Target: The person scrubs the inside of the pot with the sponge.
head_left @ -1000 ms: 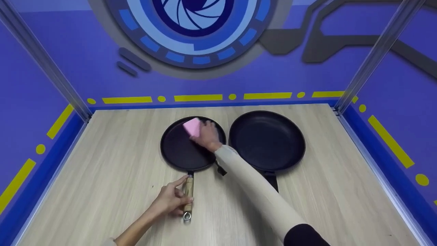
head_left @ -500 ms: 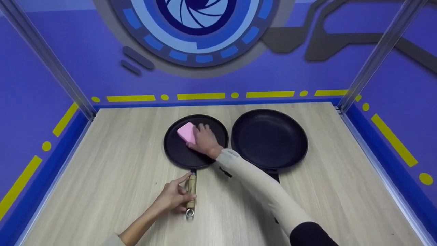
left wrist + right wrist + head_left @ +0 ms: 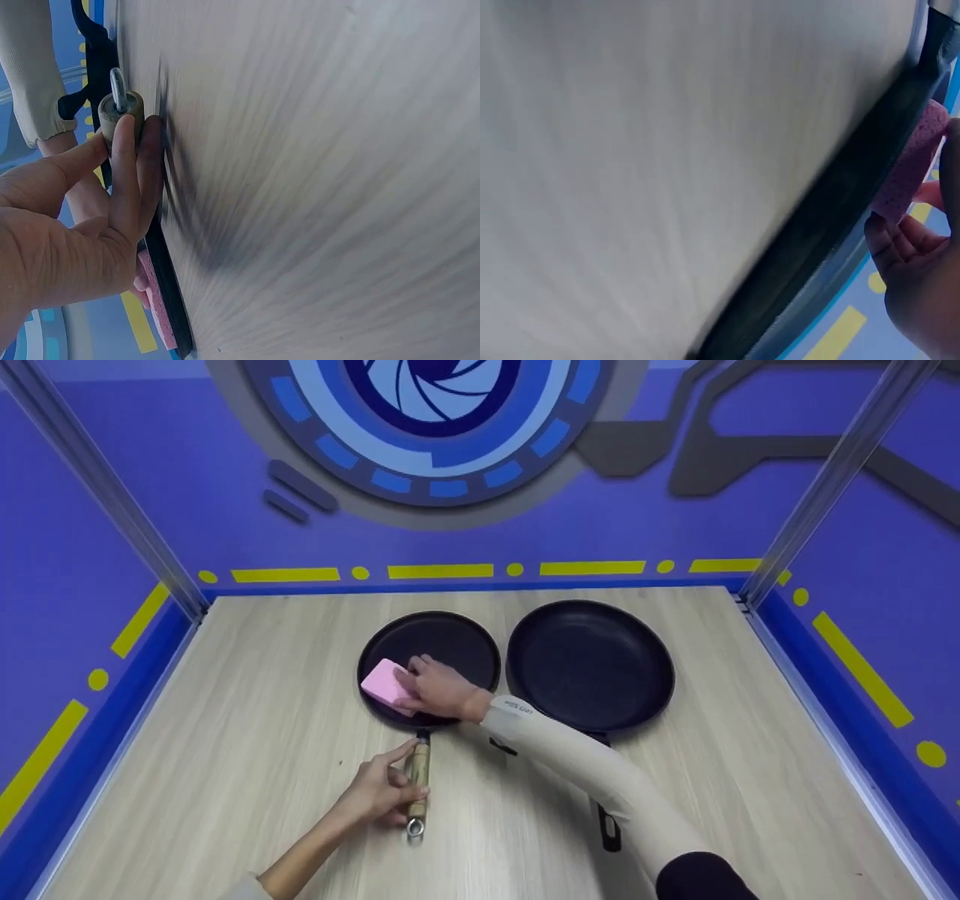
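A flat black frying pan [image 3: 450,641] lies on the table, its wooden handle [image 3: 420,769] ending in a metal ring. My left hand [image 3: 379,791] grips that handle between thumb and fingers, as the left wrist view also shows close up at the handle's end [image 3: 112,112]. Over the pan's left front part, my right hand [image 3: 444,690] holds a pink sponge [image 3: 385,684] against the cooking surface. In the right wrist view the sponge [image 3: 913,169] sits between thumb and fingers, just inside the pan's rim [image 3: 817,217].
A larger, deeper black frying pan [image 3: 592,667] stands close to the right of the first. Its black handle [image 3: 609,829] points toward me, partly under my right sleeve [image 3: 570,765]. Blue printed walls [image 3: 420,547] enclose the wood-grain table [image 3: 247,720] at the back and sides.
My right hand has swept the sponge from the pan's far part toward its left front. My left hand keeps its grip on the handle, and both pans stay in place.
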Demonstrator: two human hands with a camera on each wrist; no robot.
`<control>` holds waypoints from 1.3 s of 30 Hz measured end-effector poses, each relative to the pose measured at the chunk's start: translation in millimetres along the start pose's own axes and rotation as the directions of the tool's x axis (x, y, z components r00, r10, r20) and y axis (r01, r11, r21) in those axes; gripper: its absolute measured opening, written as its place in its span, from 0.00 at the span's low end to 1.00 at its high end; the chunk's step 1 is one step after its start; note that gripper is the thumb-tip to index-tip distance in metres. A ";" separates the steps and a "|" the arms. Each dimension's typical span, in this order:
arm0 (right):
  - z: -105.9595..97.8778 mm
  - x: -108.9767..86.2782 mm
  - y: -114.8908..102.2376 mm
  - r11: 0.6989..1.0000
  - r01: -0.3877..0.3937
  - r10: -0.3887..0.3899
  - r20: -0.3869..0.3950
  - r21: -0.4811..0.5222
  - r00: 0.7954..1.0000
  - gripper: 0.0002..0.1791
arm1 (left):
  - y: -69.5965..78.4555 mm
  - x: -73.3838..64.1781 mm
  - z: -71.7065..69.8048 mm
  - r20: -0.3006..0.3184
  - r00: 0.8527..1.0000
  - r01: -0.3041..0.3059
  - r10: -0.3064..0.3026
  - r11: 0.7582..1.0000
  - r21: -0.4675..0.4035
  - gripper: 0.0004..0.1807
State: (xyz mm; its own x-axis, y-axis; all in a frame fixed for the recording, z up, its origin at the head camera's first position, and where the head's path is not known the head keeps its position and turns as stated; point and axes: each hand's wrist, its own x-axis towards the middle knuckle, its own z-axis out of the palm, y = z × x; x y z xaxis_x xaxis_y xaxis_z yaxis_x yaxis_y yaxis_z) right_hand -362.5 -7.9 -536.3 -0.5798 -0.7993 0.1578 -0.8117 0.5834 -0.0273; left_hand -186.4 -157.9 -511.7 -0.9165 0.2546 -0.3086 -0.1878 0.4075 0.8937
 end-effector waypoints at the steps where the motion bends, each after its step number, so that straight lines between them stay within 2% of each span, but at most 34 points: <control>1: -0.9 0.5 -0.5 1.000 -0.007 0.007 0.005 0.004 1.000 0.35 | -0.3 0.1 0.2 -0.004 1.000 0.000 0.000 1.000 0.004 0.47; 5: -4.1 3.8 1.0 0.992 -0.079 0.076 0.034 0.098 0.997 0.33 | -0.5 0.4 -0.2 -0.007 1.000 0.004 -0.004 1.000 0.011 0.47; 8: -6.7 6.3 12.9 0.965 -0.197 0.189 0.061 0.175 0.980 0.31 | -0.1 0.0 -0.5 0.001 1.000 0.005 -0.005 1.000 0.004 0.48; 10: -7.7 6.6 25.1 0.936 -0.313 0.308 0.055 0.159 0.950 0.30 | -0.2 -0.5 -0.6 0.007 1.000 0.009 -0.009 1.000 -0.001 0.48; 12: -7.4 5.5 38.2 0.895 -0.438 0.439 0.006 0.089 0.898 0.29 | -0.3 -0.9 -0.8 0.011 1.000 0.019 -0.019 1.000 -0.002 0.49; 14: -6.3 4.1 49.3 0.845 -0.534 0.534 -0.039 0.011 0.844 0.29 | -0.4 -0.7 -1.3 0.015 1.000 0.025 -0.025 1.000 0.007 0.49; 15: -6.2 3.5 53.5 0.827 -0.562 0.560 -0.058 -0.015 0.826 0.30 | -0.4 -0.4 -1.8 0.016 1.000 0.026 -0.026 1.000 0.015 0.49; 17: -6.4 1.8 58.5 0.816 -0.576 0.572 -0.075 -0.051 0.817 0.31 | -0.2 0.2 -1.9 0.018 0.999 0.026 -0.027 0.999 0.023 0.49; 20: -8.9 0.0 58.4 0.835 -0.548 0.547 -0.033 -0.056 0.836 0.31 | -0.3 1.1 -2.1 0.025 0.999 0.022 -0.023 0.999 0.032 0.48; 25: -10.9 -0.7 42.2 0.892 -0.449 0.451 0.048 -0.043 0.891 0.29 | -1.8 0.9 -2.7 0.028 0.999 0.026 -0.026 1.000 0.014 0.48; 29: -12.9 -0.2 12.5 0.961 -0.275 0.275 0.054 -0.005 0.960 0.29 | -2.0 0.2 -2.8 0.011 1.000 0.021 -0.021 1.000 -0.007 0.48; 31: -14.5 -1.1 -4.4 0.984 -0.178 0.178 0.049 -0.003 0.983 0.31 | -1.4 -0.2 -2.5 0.005 1.000 0.019 -0.019 1.000 -0.013 0.48; 32: -15.1 -1.9 -11.8 0.990 -0.144 0.144 0.040 -0.007 0.989 0.31 | -1.1 -0.4 -2.3 0.003 1.000 0.020 -0.020 1.000 -0.016 0.48; 34: -16.1 -4.1 -22.7 0.992 -0.128 0.128 0.039 -0.002 0.991 0.29 | -0.6 -0.7 -1.9 0.005 1.000 0.012 -0.012 1.000 -0.009 0.48; 36: -16.7 -5.8 -26.7 0.988 -0.155 0.155 0.039 0.012 0.987 0.26 | -0.5 -0.7 -1.5 0.010 1.000 0.006 -0.006 1.000 -0.006 0.48; 39: -17.7 -6.8 -20.0 0.972 -0.227 0.222 0.075 0.068 0.972 0.21 | -0.7 -0.7 -1.0 0.012 1.000 -0.002 0.002 1.000 0.002 0.49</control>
State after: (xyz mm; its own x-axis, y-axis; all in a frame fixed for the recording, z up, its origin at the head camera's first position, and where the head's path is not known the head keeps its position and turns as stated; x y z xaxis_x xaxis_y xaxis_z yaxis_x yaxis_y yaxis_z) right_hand -341.1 -11.6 -519.4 -0.7489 -0.6586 0.0733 -0.6619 0.7383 -0.1296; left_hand -186.0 -159.2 -511.8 -0.9126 0.2656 -0.3107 -0.1854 0.4086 0.8937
